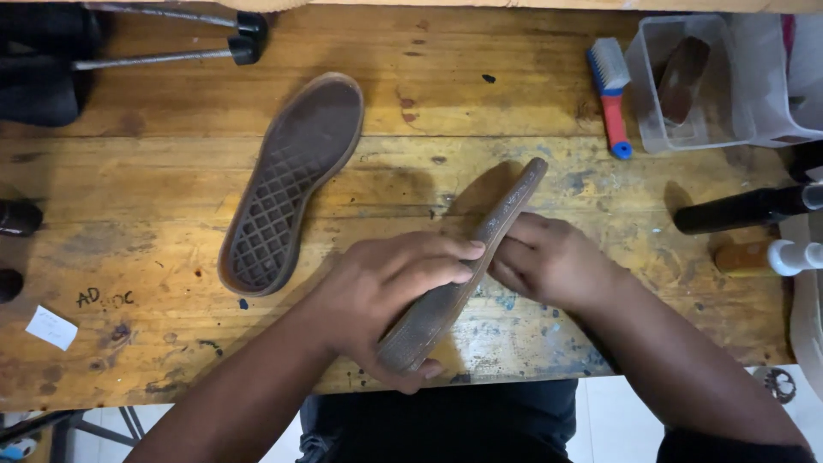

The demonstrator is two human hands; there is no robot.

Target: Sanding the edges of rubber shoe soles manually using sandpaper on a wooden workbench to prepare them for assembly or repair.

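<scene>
A brown shoe sole (467,274) stands on edge above the desk (171,214), clasped by both: left hand (390,296) wrapped over its heel, right hand (540,257) gripping its middle; at ten o'clock a second sole (291,180) lies flat; at one o'clock a blue-red brush (610,94) beside a clear plastic tub (686,86); at three o'clock a black bottle (741,208); at nine o'clock a white paper scrap (51,327).

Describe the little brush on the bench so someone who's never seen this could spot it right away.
Start at the wooden workbench and go to its far right corner, beside the clear plastic tub. The brush lies flat there: pale bristles, blue head, red handle with a blue tip, the only brightly coloured tool.
</scene>
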